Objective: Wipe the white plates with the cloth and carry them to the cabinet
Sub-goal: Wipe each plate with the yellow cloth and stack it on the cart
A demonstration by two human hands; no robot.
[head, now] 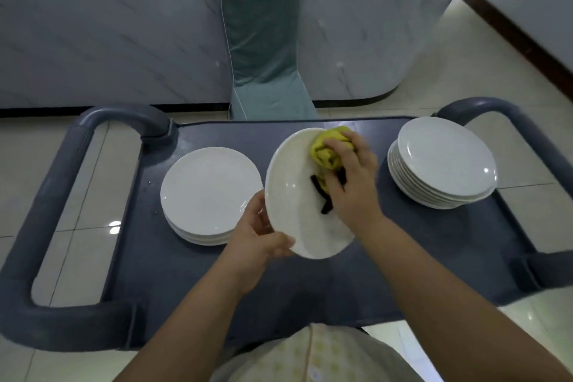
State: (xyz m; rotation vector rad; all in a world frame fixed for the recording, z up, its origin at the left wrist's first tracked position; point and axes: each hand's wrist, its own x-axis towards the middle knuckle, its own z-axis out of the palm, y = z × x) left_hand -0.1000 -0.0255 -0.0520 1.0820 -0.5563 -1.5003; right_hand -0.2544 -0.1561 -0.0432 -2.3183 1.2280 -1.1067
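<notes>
A white plate (291, 195) is held tilted above the middle of the cart, with my left hand (260, 236) gripping its lower left rim. My right hand (350, 177) presses a bunched yellow cloth (325, 149) with a dark edge against the plate's upper right face. A short stack of white plates (207, 192) lies on the cart to the left. A taller stack of several white plates (443, 161) stands at the right.
The plates rest on a dark blue-grey cart (173, 273) with looped handles at both ends (55, 183). A chair with a teal cover (263, 40) stands behind the cart against a grey marble wall. Pale floor tiles surround the cart.
</notes>
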